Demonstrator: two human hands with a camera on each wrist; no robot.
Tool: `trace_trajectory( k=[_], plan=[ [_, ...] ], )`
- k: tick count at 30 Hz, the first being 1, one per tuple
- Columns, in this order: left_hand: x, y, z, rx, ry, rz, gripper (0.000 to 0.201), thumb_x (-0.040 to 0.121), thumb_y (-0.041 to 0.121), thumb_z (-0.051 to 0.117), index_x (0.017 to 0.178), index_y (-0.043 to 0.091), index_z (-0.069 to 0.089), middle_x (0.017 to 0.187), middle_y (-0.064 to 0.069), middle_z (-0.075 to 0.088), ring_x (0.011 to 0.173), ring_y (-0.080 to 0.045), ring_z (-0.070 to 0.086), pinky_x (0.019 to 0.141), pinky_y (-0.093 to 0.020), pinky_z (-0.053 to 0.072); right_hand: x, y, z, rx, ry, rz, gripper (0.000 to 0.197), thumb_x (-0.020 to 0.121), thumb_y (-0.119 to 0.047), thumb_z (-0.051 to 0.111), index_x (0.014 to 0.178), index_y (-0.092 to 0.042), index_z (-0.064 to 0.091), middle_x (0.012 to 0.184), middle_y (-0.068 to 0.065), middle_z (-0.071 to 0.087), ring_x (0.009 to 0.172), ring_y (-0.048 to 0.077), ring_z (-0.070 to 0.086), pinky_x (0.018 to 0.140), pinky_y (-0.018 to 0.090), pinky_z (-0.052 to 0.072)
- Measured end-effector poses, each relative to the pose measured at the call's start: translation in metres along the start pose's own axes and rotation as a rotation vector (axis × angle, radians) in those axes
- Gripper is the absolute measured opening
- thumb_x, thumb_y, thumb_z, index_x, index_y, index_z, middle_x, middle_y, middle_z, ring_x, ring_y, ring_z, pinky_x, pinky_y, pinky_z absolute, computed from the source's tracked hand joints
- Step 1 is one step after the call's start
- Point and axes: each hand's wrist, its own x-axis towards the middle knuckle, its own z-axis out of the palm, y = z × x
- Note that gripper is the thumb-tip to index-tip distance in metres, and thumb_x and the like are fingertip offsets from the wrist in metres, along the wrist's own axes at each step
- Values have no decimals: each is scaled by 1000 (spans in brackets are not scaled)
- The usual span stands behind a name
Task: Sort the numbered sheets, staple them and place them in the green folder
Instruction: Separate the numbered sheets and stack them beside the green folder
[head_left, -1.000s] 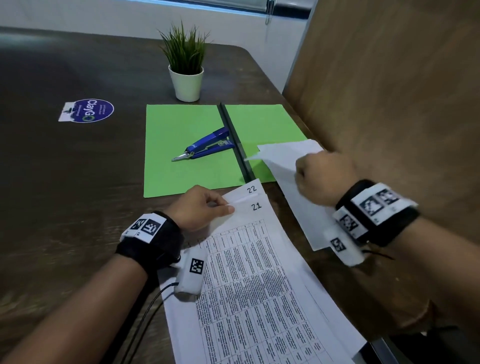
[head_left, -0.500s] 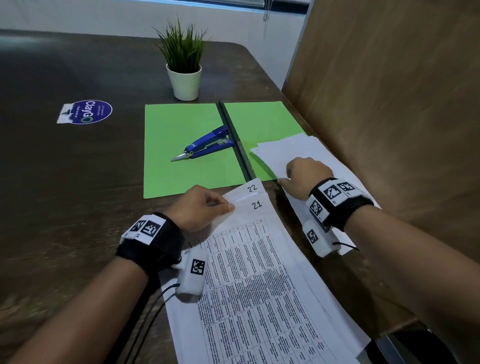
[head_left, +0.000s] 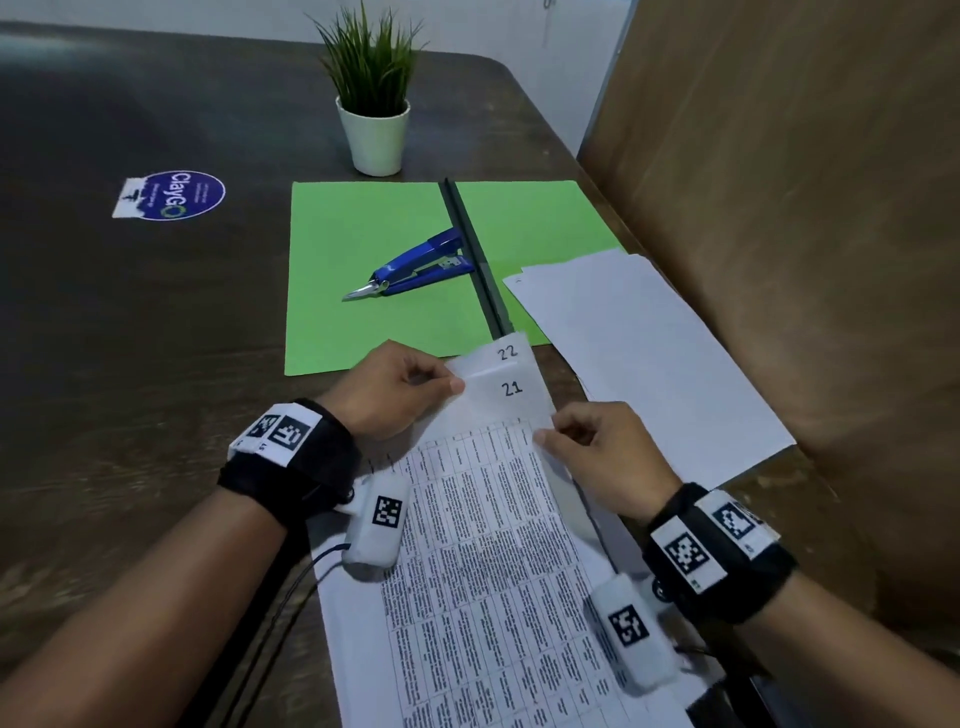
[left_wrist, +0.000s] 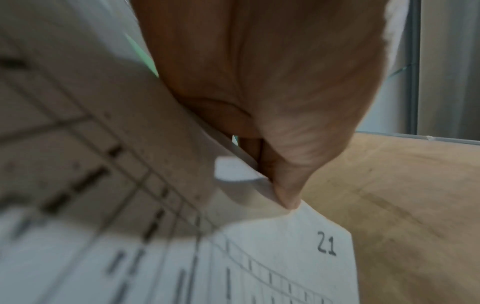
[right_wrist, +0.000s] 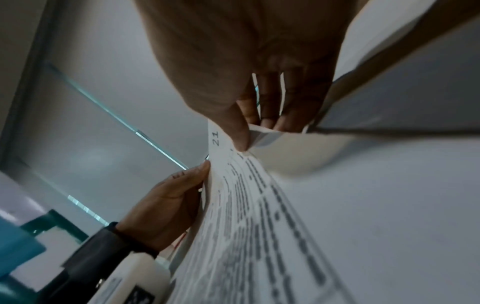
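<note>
Both hands meet at the top of the printed sheets. The left hand (head_left: 387, 397) pinches the upper left edge of sheet 21 (head_left: 483, 499) between thumb and fingers; the right hand (head_left: 602, 457) pinches its right edge, thumb on top and fingers curled beneath, so that corner lifts off the sheet below. Sheet 22 (head_left: 506, 353) lies under it, its numbered top showing just beyond the left hand's fingertips.

Straight beyond both hands the green folder (head_left: 363, 270) lies open on the desk (head_left: 130, 338), its dark spine (head_left: 475, 260) running toward the sheets — the top of sheet 22 overlaps the folder's near edge. A blue stapler (head_left: 415, 265) rests on the folder's left leaf, just beside the spine. Beyond and to the right of the right hand a stack of blank-side-up sheets (head_left: 639, 353) covers the near corner of the folder's right leaf and lies close to a brown panel (head_left: 805, 208). Farther off, past the folder, stands a potted plant (head_left: 371, 104); well left of the left hand — a round sticker (head_left: 171, 195).
</note>
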Motion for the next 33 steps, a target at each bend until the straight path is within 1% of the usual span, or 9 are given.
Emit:
trace_trajectory(
  k=[3,7,10,13,17,20,25,29,33],
  plan=[
    [-7,11,15,49,-82,28,44,98,39,58,77,1,65,61,-3,44,51,-12,36,55,-26,36,-2,4,-2,194,39,34,26,81,-16,81,64,-10,63,56,-8,58,51,8,50,54,25,44],
    [-9,13,26,71,-107,71,54,102,39,50,75,-7,50,62,-5,37,45,-10,31,48,-21,32,-6,11,-2,322,101,17,29,79,-10,82,60,-11,60,51,-7,55,44,6,45,48,21,40],
    [-10,11,30,24,-82,66,40,104,37,50,76,9,59,57,11,47,47,-3,40,53,-20,38,-7,14,-2,330,87,-42,31,83,-7,78,58,-11,60,46,-12,51,40,2,42,46,14,36],
    [-8,7,32,4,-2,82,6,99,24,60,98,27,65,87,21,67,79,6,59,74,-20,46,-6,17,-4,336,58,-57,33,88,-9,73,58,-8,59,48,-11,46,45,2,38,50,17,36],
    [-5,2,33,49,45,76,14,96,14,62,95,28,57,101,12,65,93,1,60,84,-21,46,-3,19,-3,318,25,-56,20,92,-7,68,80,-20,78,69,5,70,68,11,59,70,27,50],
    [-4,0,32,39,31,81,15,96,10,63,98,24,61,101,16,65,90,17,57,79,-6,41,-3,15,-1,429,110,-40,32,88,1,71,110,-21,73,92,-12,75,89,2,71,83,15,54],
    [-3,-6,31,-29,26,57,9,97,17,64,100,24,68,101,11,71,95,0,66,86,-22,51,-3,13,1,422,38,-96,30,82,6,74,89,-23,77,114,-6,71,95,-3,69,84,14,53],
    [-6,2,31,-67,-12,8,30,93,51,53,100,28,72,101,9,73,92,-13,69,82,-33,56,-8,8,0,364,-95,-115,9,82,-27,75,75,-23,80,120,-19,63,117,-10,57,93,12,46],
    [-8,5,31,-49,-33,38,20,94,34,66,83,22,77,56,15,57,51,-2,48,60,-24,46,-6,9,-1,500,-38,-38,60,85,-58,63,80,0,76,113,-5,73,110,8,66,91,32,51]
  ],
)
